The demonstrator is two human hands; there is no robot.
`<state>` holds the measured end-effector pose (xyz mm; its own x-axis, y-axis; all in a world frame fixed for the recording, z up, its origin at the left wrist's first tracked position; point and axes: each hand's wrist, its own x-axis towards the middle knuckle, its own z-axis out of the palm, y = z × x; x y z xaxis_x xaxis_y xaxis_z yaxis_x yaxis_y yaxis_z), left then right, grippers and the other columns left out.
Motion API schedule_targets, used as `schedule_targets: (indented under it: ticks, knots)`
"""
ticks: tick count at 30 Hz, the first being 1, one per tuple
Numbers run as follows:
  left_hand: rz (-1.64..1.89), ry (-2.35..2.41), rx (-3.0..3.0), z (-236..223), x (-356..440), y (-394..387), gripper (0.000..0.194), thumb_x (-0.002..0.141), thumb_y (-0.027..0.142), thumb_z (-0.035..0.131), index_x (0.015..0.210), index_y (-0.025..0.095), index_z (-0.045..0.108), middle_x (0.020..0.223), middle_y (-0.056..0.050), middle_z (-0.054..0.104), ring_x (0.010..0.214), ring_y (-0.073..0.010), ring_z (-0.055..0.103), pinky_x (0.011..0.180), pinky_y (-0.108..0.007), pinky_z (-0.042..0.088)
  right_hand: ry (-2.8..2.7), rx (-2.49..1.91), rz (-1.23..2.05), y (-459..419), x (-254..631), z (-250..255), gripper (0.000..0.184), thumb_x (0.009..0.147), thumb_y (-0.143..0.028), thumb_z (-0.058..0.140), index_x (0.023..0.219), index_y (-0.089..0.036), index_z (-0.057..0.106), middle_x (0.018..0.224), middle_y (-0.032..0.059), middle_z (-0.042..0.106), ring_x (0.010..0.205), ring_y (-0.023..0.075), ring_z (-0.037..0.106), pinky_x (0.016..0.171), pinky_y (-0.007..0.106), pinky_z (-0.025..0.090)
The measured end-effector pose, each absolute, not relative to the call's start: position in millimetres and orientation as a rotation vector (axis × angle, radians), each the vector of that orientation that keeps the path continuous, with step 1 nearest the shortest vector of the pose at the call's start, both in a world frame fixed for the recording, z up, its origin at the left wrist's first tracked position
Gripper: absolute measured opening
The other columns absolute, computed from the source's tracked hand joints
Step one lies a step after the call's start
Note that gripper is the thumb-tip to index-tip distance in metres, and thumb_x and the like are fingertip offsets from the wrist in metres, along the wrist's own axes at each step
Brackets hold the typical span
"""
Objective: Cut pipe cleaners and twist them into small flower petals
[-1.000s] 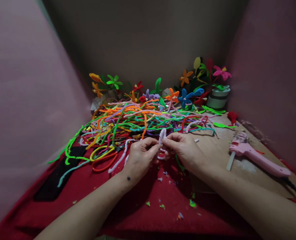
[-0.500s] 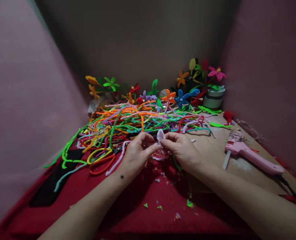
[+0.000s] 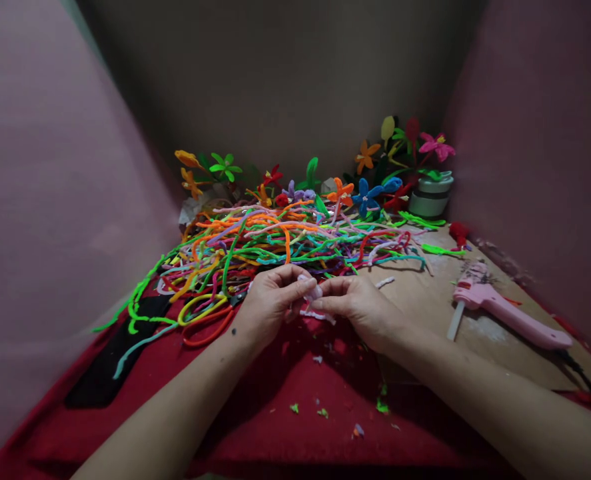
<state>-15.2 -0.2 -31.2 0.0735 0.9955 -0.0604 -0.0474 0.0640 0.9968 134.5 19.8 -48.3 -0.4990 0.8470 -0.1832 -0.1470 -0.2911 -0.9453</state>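
Both my hands meet over the front of the pipe cleaner pile, pinching one pale lilac pipe cleaner [image 3: 311,288] that is bent into a small folded shape. My left hand [image 3: 274,301] grips it from the left between thumb and forefinger. From the right, my right hand [image 3: 362,305] pinches its other side, fingertips almost touching those of the left. A further pale piece of pipe cleaner [image 3: 318,316] shows just below the fingertips; whether it joins the held one I cannot tell. Scissors [image 3: 208,323] with yellow and red handles lie beside my left wrist.
Behind my hands spreads a heap of colourful pipe cleaners [image 3: 265,233]. Pipe cleaner flowers [image 3: 366,195] and a pale green pot [image 3: 429,195] stand at the back. A pink glue gun [image 3: 510,310] rests on cardboard [image 3: 420,293] at right. Fuzzy scraps [image 3: 382,405] dot the red cloth [image 3: 275,440].
The lilac loop stood upright above my right fingertips; now it sits lower, tilted left and gripped by both hands. My left fingers have closed on it. The view has shifted slightly.
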Motion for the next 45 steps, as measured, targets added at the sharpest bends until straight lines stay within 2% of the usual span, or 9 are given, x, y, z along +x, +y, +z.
schedule_targets:
  ticks: [6, 10, 14, 19, 24, 30, 35, 39, 45]
  knots:
    - [1.140, 1.160, 1.189, -24.0, -19.7, 0.2, 0.018, 0.072, 0.031, 0.063, 0.070, 0.015, 0.055, 0.057, 0.003, 0.054, 0.040, -0.0040, 0.040, 0.039, -0.016, 0.032, -1.356, -0.933, 1.786, 19.2, 135.5, -49.8, 0.021, 0.059, -0.031, 0.071, 0.067, -0.013, 0.064, 0.059, -0.0013, 0.057, 0.051, 0.0080, 0.045, 0.051, 0.022, 0.032]
    - [1.052, 1.289, 1.517, -13.5, -24.6, 1.1, 0.013, 0.071, 0.026, 0.062, 0.080, 0.017, 0.062, 0.071, 0.000, 0.060, 0.060, -0.0105, 0.054, 0.056, -0.021, 0.042, -1.477, -0.995, 1.682, 18.4, 138.1, -44.9, 0.016, 0.063, -0.029, 0.066, 0.062, -0.013, 0.063, 0.053, -0.0030, 0.051, 0.047, 0.0064, 0.038, 0.046, 0.021, 0.027]
    - [0.905, 1.277, 2.015, -5.5, -30.8, 0.7, 0.009, 0.074, 0.023, 0.059, 0.070, 0.017, 0.065, 0.076, -0.002, 0.060, 0.073, -0.0139, 0.055, 0.070, -0.024, 0.043, -1.597, -1.042, 1.620, 17.3, 139.5, -37.5, 0.013, 0.062, -0.025, 0.065, 0.055, -0.014, 0.061, 0.045, -0.0058, 0.043, 0.043, 0.0051, 0.030, 0.044, 0.022, 0.022]
    - [0.688, 1.234, 2.307, 2.1, -34.8, -3.6, 0.015, 0.081, 0.020, 0.050, 0.080, 0.019, 0.065, 0.077, -0.003, 0.062, 0.071, -0.0130, 0.056, 0.066, -0.021, 0.041, -1.578, -0.997, 1.656, 16.0, 138.9, -35.8, 0.009, 0.060, -0.022, 0.063, 0.056, -0.014, 0.063, 0.049, -0.0050, 0.046, 0.045, 0.0055, 0.032, 0.045, 0.022, 0.022]
    - [0.492, 1.257, 2.534, 6.4, -32.1, -6.7, 0.024, 0.084, 0.024, 0.044, 0.080, 0.019, 0.067, 0.079, -0.005, 0.061, 0.070, -0.0128, 0.054, 0.064, -0.021, 0.038, -1.595, -0.981, 1.668, 16.1, 138.7, -38.5, 0.008, 0.061, -0.020, 0.060, 0.057, -0.014, 0.062, 0.049, -0.0053, 0.045, 0.046, 0.0052, 0.031, 0.045, 0.021, 0.022]
    - [0.704, 1.309, 2.149, 4.2, -27.7, -5.8, 0.015, 0.077, 0.026, 0.053, 0.076, 0.018, 0.066, 0.069, -0.002, 0.062, 0.062, -0.0118, 0.054, 0.058, -0.020, 0.040, -1.742, -1.032, 1.493, 13.8, 136.8, -36.9, 0.018, 0.067, -0.023, 0.055, 0.051, -0.014, 0.055, 0.044, -0.0061, 0.036, 0.044, 0.0054, 0.027, 0.043, 0.021, 0.019]
    - [0.856, 1.361, 1.499, 0.7, -27.8, -3.8, 0.019, 0.072, 0.033, 0.059, 0.073, 0.014, 0.059, 0.052, 0.002, 0.055, 0.041, -0.0071, 0.044, 0.041, -0.018, 0.032, -1.664, -0.956, 1.414, 12.1, 136.6, -37.0, 0.021, 0.073, -0.028, 0.054, 0.060, -0.014, 0.061, 0.052, -0.0031, 0.048, 0.050, 0.0075, 0.038, 0.049, 0.021, 0.029]
    - [0.948, 1.319, 1.310, -6.6, -24.2, -4.6, 0.022, 0.072, 0.034, 0.060, 0.063, 0.014, 0.055, 0.047, 0.002, 0.052, 0.036, -0.0045, 0.040, 0.036, -0.016, 0.025, -1.605, -0.902, 1.404, 10.5, 136.9, -39.3, 0.021, 0.073, -0.025, 0.053, 0.056, -0.015, 0.059, 0.053, -0.0027, 0.050, 0.053, 0.0088, 0.042, 0.053, 0.022, 0.032]
    - [1.027, 1.242, 1.234, -7.6, -22.2, -4.0, 0.023, 0.070, 0.032, 0.062, 0.060, 0.015, 0.050, 0.045, 0.005, 0.050, 0.031, -0.0021, 0.036, 0.032, -0.014, 0.020, -1.523, -0.880, 1.439, 4.6, 135.2, -34.9, 0.018, 0.073, -0.022, 0.050, 0.059, -0.015, 0.058, 0.057, -0.0023, 0.051, 0.056, 0.0095, 0.043, 0.055, 0.021, 0.035]
